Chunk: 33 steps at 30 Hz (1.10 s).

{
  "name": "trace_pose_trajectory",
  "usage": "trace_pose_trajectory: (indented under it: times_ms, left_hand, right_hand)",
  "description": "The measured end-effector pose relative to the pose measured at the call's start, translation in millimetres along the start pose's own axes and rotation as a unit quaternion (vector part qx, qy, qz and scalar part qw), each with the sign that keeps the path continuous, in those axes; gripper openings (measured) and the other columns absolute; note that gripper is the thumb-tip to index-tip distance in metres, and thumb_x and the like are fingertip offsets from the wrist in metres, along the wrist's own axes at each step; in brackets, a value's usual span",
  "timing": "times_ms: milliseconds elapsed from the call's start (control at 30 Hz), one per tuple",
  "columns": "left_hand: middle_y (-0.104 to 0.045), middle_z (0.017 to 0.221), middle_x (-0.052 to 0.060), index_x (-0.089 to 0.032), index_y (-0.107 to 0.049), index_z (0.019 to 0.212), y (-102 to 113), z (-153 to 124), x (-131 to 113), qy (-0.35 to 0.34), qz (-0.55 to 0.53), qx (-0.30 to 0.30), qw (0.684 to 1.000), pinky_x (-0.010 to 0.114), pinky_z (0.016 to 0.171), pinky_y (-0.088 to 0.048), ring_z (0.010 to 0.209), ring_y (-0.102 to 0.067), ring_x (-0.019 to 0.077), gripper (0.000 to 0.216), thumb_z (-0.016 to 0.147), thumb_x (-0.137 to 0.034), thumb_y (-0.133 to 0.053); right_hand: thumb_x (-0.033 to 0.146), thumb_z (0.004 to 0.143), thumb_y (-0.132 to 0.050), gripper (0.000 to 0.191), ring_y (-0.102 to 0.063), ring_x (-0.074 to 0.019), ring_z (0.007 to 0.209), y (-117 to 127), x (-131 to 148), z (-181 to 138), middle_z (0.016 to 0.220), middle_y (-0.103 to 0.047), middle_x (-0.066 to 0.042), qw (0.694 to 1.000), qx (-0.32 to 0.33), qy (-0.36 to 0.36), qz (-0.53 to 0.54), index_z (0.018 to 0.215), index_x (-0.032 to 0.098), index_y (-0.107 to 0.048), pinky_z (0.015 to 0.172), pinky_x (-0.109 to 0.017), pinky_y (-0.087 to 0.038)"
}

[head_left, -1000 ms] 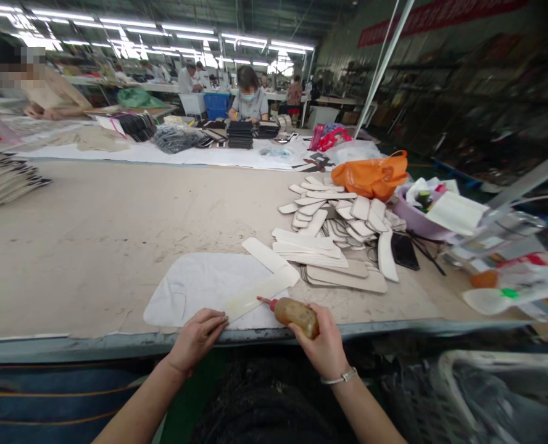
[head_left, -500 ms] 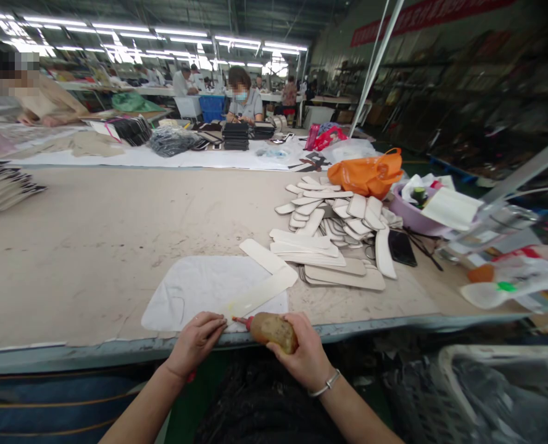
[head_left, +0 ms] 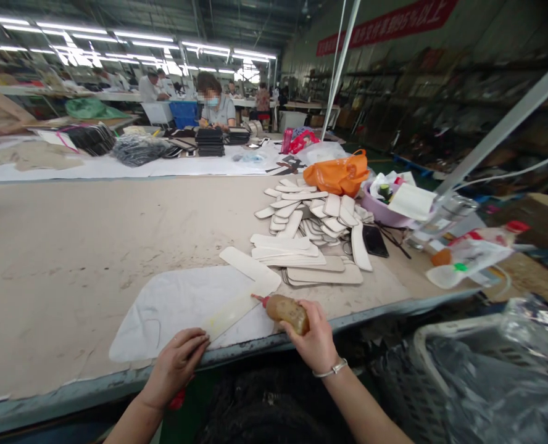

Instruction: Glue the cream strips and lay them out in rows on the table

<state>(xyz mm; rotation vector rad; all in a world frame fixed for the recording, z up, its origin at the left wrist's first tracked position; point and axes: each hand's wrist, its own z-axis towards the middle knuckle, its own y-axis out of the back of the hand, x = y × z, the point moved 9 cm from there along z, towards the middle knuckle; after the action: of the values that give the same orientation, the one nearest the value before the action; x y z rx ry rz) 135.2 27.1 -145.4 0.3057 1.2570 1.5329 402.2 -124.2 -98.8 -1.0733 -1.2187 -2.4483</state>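
My right hand point(head_left: 315, 338) is wrapped round a brownish squeeze bottle point(head_left: 287, 312), tilted so its red nozzle points left. The nozzle tip is over or touching the right edge of a long off-white strip point(head_left: 230, 313); I cannot tell which. Faint yellow marks show near the strip's lower end. There, my left hand point(head_left: 178, 364) has its fingers closed together on the strip's end by the table's front edge. A second off-white strip point(head_left: 241, 264) meets the first one's upper end at an angle. Under both lies a white cloth point(head_left: 163, 308) with rounded corners.
Several cut off-white pieces point(head_left: 315, 246) lie piled right of the cloth, beside a black phone point(head_left: 374, 240). An orange bag point(head_left: 339, 174) and a purple basin point(head_left: 385, 213) stand behind. A plastic crate point(head_left: 440, 357) is below the table at right. A masked person point(head_left: 217, 111) sits across.
My right hand has moved the bottle up along the strip, away from my left hand. My left hand stays at the strip's lower end. The view has turned to the right.
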Motion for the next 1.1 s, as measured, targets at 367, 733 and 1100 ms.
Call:
trace_pose_trajectory:
  times_ms: [367,733,1100]
  left_hand:
    - [-0.066,0.094,0.006,-0.019,-0.068,0.091,2.3,6.3,-10.1,-0.035,0.009,-0.015,0.999,0.024,0.081,-0.058,0.085,-0.066,0.0146,0.018,0.086,-0.031,-0.056]
    - [-0.066,0.094,0.006,-0.019,-0.066,0.093,-0.2,6.1,-11.0,-0.045,0.012,-0.024,0.999,0.027,0.084,-0.058,0.085,-0.066,0.0162,0.019,0.086,-0.032,-0.054]
    - [-0.067,0.094,0.006,-0.019,-0.066,0.093,-1.4,5.8,-8.6,-0.04,0.015,-0.016,0.999,0.027,0.083,-0.058,0.088,-0.067,0.0171,0.02,0.087,-0.033,-0.053]
  right_hand:
    - [0.036,0.079,-0.065,0.039,-0.06,-0.0245,0.091,14.7,-16.5,6.3,0.101,-0.054,-0.009,0.998,-0.039,-0.014,-0.05,0.111,0.021,-0.05,0.076,-0.039,-0.055]
    - [0.032,0.078,-0.066,0.041,-0.059,-0.0239,0.095,18.8,-17.6,12.1,0.104,-0.054,-0.009,0.998,-0.058,0.001,-0.032,0.114,0.023,-0.048,0.08,-0.038,-0.055]
    - [0.039,0.079,-0.065,0.041,-0.059,-0.0252,0.094,31.8,-29.9,23.0,0.103,-0.056,-0.01,0.996,-0.078,0.004,-0.052,0.113,0.021,-0.049,0.077,-0.04,-0.055]
